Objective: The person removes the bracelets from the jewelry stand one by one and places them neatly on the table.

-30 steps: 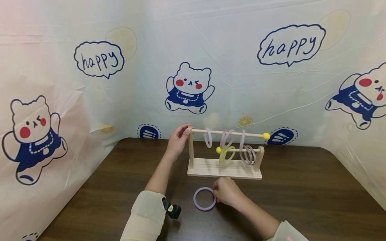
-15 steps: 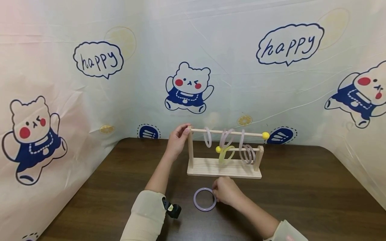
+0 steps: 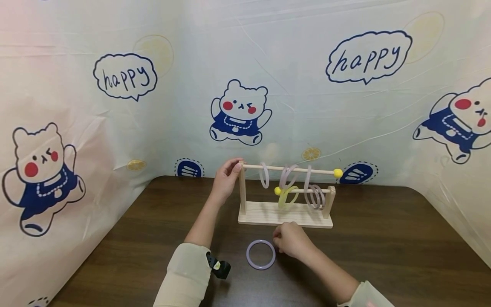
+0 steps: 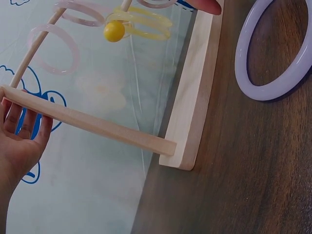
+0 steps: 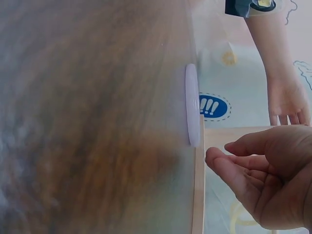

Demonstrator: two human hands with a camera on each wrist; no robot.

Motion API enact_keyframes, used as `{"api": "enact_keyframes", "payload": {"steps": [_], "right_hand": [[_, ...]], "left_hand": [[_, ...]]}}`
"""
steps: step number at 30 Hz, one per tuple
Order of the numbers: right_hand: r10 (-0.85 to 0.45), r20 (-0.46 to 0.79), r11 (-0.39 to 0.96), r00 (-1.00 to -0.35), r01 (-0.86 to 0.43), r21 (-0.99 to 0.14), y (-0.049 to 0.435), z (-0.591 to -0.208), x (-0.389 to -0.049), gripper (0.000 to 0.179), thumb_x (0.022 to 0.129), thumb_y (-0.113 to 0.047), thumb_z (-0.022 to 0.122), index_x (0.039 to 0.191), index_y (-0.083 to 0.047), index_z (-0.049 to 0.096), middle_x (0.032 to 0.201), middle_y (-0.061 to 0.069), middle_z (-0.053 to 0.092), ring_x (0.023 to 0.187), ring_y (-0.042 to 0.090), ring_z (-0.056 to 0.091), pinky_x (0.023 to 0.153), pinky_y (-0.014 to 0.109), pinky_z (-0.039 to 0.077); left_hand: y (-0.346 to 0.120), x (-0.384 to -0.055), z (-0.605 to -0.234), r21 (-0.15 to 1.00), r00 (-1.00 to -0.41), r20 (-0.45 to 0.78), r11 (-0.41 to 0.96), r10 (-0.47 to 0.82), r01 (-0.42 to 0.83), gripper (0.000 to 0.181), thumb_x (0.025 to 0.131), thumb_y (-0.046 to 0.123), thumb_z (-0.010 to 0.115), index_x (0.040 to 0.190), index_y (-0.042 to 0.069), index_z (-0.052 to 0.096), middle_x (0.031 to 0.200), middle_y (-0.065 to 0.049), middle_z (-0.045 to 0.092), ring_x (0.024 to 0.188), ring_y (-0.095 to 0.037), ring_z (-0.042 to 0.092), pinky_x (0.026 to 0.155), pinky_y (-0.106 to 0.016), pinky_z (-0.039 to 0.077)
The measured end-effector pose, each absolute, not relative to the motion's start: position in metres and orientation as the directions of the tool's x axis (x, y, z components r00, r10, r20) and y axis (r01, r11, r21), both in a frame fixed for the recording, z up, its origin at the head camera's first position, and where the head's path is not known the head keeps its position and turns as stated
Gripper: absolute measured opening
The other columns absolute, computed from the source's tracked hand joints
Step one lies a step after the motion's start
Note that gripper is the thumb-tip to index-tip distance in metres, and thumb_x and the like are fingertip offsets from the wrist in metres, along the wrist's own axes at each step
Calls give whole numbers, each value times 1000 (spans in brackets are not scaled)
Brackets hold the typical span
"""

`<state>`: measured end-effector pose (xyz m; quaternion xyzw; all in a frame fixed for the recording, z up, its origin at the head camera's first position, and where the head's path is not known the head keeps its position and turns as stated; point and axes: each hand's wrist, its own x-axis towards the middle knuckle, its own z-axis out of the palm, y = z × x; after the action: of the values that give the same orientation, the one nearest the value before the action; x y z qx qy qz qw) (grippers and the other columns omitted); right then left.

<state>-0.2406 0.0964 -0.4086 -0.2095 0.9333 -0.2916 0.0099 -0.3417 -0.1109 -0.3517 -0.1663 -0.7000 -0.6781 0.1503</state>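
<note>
A wooden two-rod rack (image 3: 284, 217) stands on the table, with pale translucent rings on both rods and yellow rings (image 4: 151, 24) on the lower one. My left hand (image 3: 225, 181) holds the top of its left post, fingers behind the wood. A single purple ring (image 3: 247, 256) lies flat on the table in front of the base. Just to the right of that ring is my right hand (image 3: 293, 241), fingers loosely bent and holding nothing. In the right wrist view, a gap shows between its thumb and index finger, and the ring (image 5: 192, 107) is apart from them.
A yellow ball caps the upper rod's right end (image 3: 338, 173), and another yellow ball (image 3: 278, 191) caps the lower rod's left end. Behind the dark wooden table (image 3: 383, 247) hangs a printed curtain (image 3: 299, 85). A black strap device (image 3: 220, 268) is on the left sleeve.
My right hand has let go of the purple ring's right edge and moved slightly right and away from it. The left hand and the rack stay put.
</note>
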Motion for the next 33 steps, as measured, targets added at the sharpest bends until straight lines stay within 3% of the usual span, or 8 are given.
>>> {"api": "enact_keyframes", "payload": {"steps": [15,25,33], "right_hand": [[-368,161,747,-916,-395,-534,99,-408,-243,4,80,-4,65,80,-2,69,52,-8,56,45,3,51,50,24,43],[-191,427,725,-884,-421,-546,102,-406,-248,12,75,-3,70,87,-2,70,65,-2,65,59,9,59,54,27,44],[-127,451,685,-884,-407,-604,104,-403,-250,17,78,-10,72,94,-3,71,70,0,67,62,10,60,57,28,45]], "left_hand": [[-112,-342,-352,900,-900,433,30,38,434,29,97,18,49,120,0,55,112,-15,61,97,-21,59,86,-32,46],[-112,-342,-352,901,-902,431,37,33,432,29,97,17,48,120,1,56,112,-15,61,98,-22,59,86,-32,46],[-113,-342,-352,907,-907,419,39,41,420,30,97,19,49,120,1,55,114,-15,60,99,-22,59,87,-35,45]]}}
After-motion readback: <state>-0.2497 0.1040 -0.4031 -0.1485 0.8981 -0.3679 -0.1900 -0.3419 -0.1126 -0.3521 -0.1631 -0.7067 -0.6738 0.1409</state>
